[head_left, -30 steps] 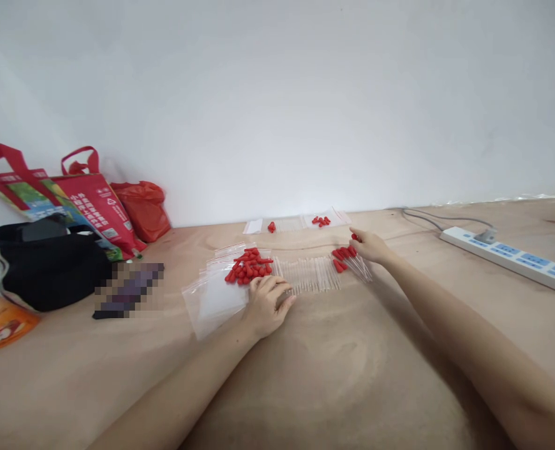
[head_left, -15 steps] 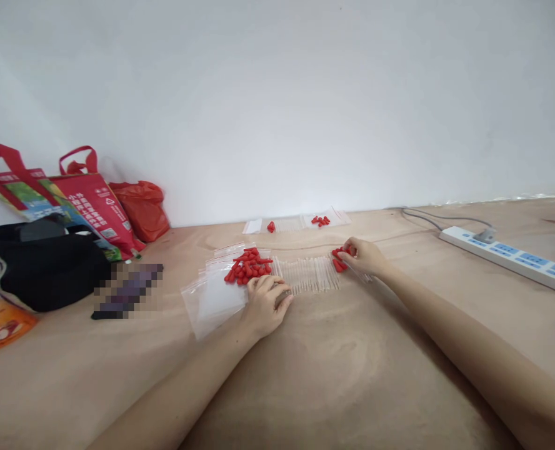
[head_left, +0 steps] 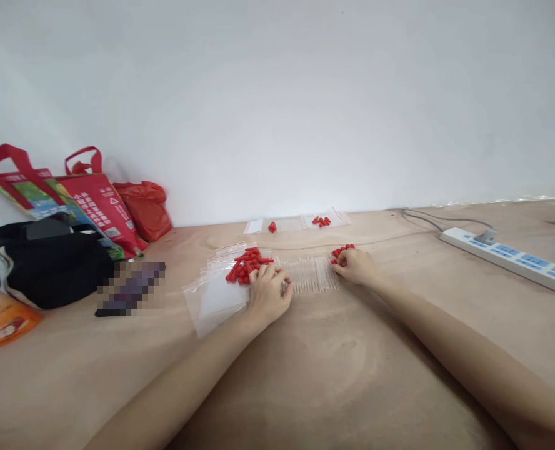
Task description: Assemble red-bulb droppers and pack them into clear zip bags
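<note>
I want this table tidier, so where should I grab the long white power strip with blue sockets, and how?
Probably mid-length on the power strip, from above, pinching its two long edges: it lies flat and narrow, and the grey plug sits toward its far end.

Diffuse light; soft shadow beneath right forearm [head_left: 446, 337]; red pieces [head_left: 248, 262] slightly blurred; edges stretched.
</note>
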### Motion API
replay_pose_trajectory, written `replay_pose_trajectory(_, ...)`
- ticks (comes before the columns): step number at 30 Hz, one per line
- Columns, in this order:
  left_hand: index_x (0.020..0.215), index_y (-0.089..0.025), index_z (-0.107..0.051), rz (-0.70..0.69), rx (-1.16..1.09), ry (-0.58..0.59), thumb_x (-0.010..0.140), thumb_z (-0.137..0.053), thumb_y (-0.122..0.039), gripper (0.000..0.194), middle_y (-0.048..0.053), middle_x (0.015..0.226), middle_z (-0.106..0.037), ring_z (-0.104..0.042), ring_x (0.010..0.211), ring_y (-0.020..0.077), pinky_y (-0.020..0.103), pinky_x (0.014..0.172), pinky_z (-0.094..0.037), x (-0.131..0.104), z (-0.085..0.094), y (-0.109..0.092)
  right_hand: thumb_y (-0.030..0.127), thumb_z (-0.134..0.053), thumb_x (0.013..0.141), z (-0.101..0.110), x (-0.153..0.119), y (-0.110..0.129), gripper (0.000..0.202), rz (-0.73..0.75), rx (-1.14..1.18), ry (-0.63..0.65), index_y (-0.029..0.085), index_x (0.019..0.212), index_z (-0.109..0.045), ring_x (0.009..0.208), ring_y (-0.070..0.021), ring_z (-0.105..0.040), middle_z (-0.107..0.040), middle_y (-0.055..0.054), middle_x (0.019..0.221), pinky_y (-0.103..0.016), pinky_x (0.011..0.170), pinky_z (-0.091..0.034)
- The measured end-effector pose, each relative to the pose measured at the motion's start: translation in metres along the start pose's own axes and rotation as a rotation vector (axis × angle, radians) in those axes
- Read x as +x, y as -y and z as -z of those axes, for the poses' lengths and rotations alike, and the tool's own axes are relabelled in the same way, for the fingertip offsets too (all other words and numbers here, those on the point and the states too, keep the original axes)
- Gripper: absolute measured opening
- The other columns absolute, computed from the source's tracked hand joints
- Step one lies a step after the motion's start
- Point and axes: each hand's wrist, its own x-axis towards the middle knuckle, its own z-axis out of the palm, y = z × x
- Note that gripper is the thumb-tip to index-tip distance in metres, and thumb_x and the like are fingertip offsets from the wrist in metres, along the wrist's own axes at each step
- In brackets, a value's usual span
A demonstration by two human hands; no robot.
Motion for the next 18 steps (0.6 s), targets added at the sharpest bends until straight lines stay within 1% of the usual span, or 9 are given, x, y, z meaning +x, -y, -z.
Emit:
replay_pose_trajectory(3,0.069,-0.020,-0.060,0.062,0.015,0.046,0.070,-0.059,-0.030,0.010,0.007,0.085,-0.057,-0.047,0.088,0.0257,0.042,0.073,-0.031,0.019,-0.009,-0.014,0.032,-0.050,0.072,0.001,-0.002,0.003,0.022,-0.050,0.017,-0.008,0.020,0.059,-0.062,0.066,-0.0184,-0.057,-0.064,-0.006,0.069,-0.026,0.054,-0.034)
replay_pose_trajectory(5,0.068,-0.019,-0.061,0.109,0.021,0.089,0.068,-0.060,-0.037,0.018,0.008,0.085,-0.057,-0.047,0.088,0.0274,0.044,0.074,-0.031,0.033,-0.018,-0.026,0.031,-0.048,0.072,0.003,-0.003,0.002,0.022,-0.081,0.048,-0.027,0.019,0.058,-0.062,0.065,-0.0183,-0.057,-0.064,-0.006,0.067,-0.026,0.053,-0.034)
replay_pose_trajectory(10,0.063,-0.017,-0.064,0.231,0.086,0.202,0.064,-0.060,-0.047,0.030,0.014,0.087,-0.058,-0.046,0.093,0.0328,0.047,0.078,-0.029,0.058,-0.038,-0.050,0.034,-0.046,0.072,0.006,-0.007,-0.006,0.025,-0.169,0.213,-0.136,0.019,0.060,-0.061,0.063,-0.0165,-0.057,-0.065,-0.005,0.067,-0.024,0.054,-0.034)
replay_pose_trajectory(14,0.066,-0.013,-0.065,0.290,0.125,0.288,0.064,-0.061,-0.041,0.028,0.018,0.093,-0.059,-0.046,0.096,0.0341,0.045,0.079,-0.030,0.066,-0.043,-0.058,0.033,-0.048,0.071,0.003,-0.008,-0.011,0.021,-0.195,0.288,-0.189,0.019,0.061,-0.059,0.063,-0.0160,-0.056,-0.064,-0.004,0.067,-0.024,0.055,-0.034)
replay_pose_trajectory(18,0.074,-0.010,-0.066,0.344,0.127,0.308,0.063,-0.061,-0.034,0.027,0.019,0.096,-0.060,-0.048,0.096,0.0336,0.045,0.081,-0.029,0.071,-0.045,-0.060,0.032,-0.047,0.072,-0.006,-0.007,-0.012,0.020,-0.165,0.305,-0.233,0.018,0.062,-0.057,0.062,-0.0157,-0.055,-0.063,-0.005,0.067,-0.025,0.055,-0.034)
